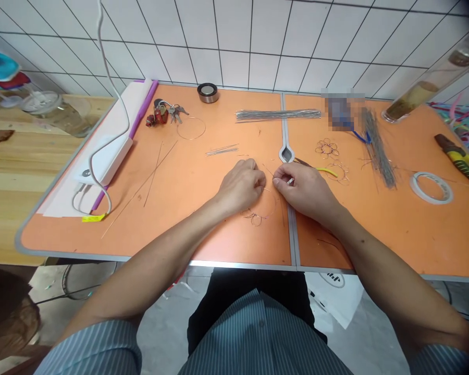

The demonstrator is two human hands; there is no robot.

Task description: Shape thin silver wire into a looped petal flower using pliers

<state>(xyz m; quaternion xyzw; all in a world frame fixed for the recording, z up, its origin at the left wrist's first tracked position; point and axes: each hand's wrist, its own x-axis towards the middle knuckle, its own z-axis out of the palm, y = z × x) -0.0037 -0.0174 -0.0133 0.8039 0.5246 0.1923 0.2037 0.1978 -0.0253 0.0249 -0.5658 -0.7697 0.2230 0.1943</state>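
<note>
My left hand [243, 187] is closed in a pinch on a thin copper-coloured wire ring [256, 220], which has small petal-like loops and hangs just below the fingers. Close to its right, my right hand [308, 190] pinches a fine wire between thumb and forefinger; the fingertips hide where the wires meet. Something small and whitish shows at the right fingers, too small to name. Beyond the right hand's knuckles lies a tool with a yellow handle [328, 171], partly covered by that hand. Two flower-shaped wire pieces [327, 149] rest on the orange table past it.
Bundles of straight wire [278, 115] lie at the back and right. Around them are a tape roll [414, 188], a yellow-black cutter [459, 161], keys [175, 112], a round tin [208, 94] and a white power strip [105, 161] with a cable. Loose wires [140, 190] lie left.
</note>
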